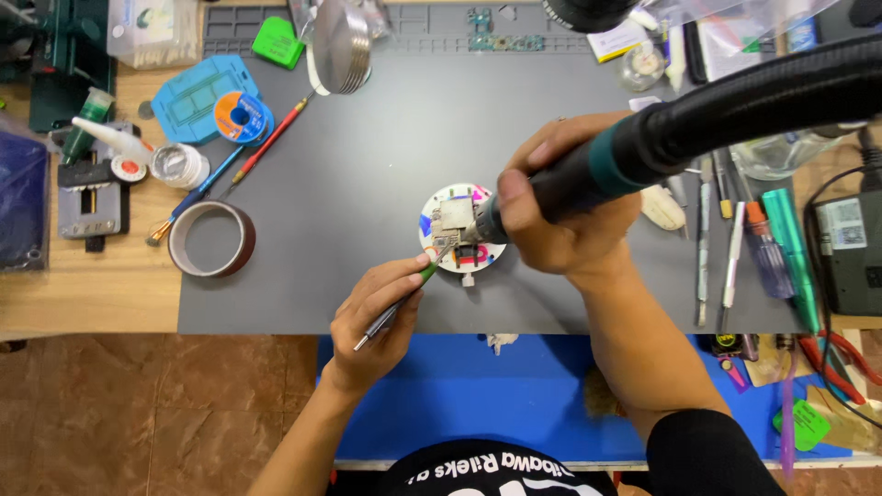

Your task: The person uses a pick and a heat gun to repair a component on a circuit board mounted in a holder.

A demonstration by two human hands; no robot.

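While the right hand [565, 216] grips a black hot-air handpiece [634, 152], nozzle down on the round white circuit board [462, 230] at the middle of the grey mat [367, 184] on the desk, the left hand [377, 317] pinches green-tipped tweezers [404, 298], fingers closed narrow, tips touching the board's lower left. Heating seems under way; next calls for steady tweezers on the part.

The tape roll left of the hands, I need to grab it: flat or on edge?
Flat: the tape roll shows its open ring.
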